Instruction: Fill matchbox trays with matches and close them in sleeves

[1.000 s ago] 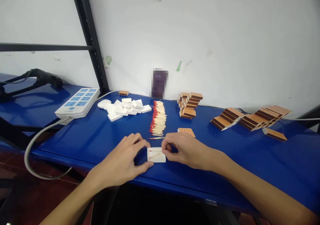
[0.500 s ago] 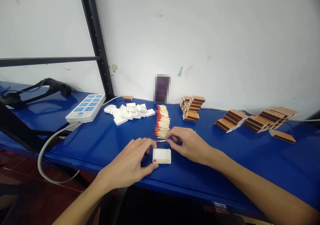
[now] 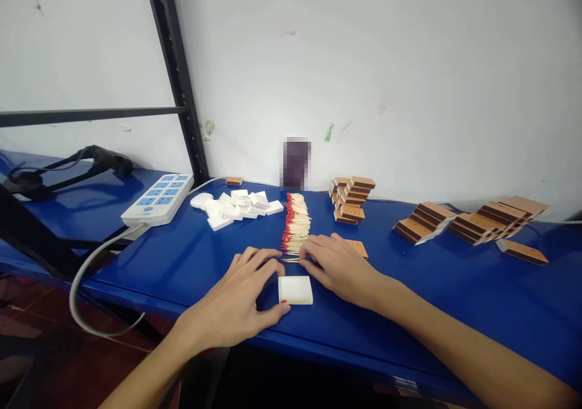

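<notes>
A small white matchbox tray (image 3: 297, 289) lies on the blue tabletop, with a red match head showing at its lower left corner. My left hand (image 3: 245, 291) curls around the tray's left side, thumb on the near corner and index finger by the far corner. Beyond the tray runs a long row of matches (image 3: 297, 221), red heads to the left. My right hand (image 3: 336, 266) pinches the tail end of a single match (image 3: 290, 260) at the near end of that row. Its fingers partly cover the match.
Left of the matches sits a heap of white trays (image 3: 239, 208). Brown matchbox sleeves stand in a stack (image 3: 352, 200) and in leaning rows (image 3: 422, 221) to the right; one sleeve (image 3: 357, 248) shows behind my right hand. A power strip (image 3: 159, 200) lies at left.
My right hand has shifted slightly left along the match. A sleeve behind it has come into view. The matches in the tray show less now, and my left hand stays at the tray.
</notes>
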Tool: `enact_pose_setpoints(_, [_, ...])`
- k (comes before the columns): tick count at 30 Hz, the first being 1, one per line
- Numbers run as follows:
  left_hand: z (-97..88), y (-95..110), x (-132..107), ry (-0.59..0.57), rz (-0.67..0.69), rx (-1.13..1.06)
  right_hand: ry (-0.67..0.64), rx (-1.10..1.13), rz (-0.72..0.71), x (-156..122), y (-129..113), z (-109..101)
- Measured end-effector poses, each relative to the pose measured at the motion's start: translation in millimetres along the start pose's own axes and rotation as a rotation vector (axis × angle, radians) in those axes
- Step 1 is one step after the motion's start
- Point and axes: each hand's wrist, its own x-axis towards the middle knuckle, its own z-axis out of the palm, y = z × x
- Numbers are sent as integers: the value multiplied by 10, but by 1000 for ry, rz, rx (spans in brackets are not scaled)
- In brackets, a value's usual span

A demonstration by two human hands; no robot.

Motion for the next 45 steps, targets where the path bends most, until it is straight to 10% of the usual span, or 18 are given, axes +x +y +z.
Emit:
enact_pose_setpoints(22, [0, 24, 7, 4, -82, -33, -85, 166, -74, -169, -183, -323])
enact_pose_setpoints(45, [-11, 4, -5, -24, -55, -56, -20, -13, 88, -37, 51, -35])
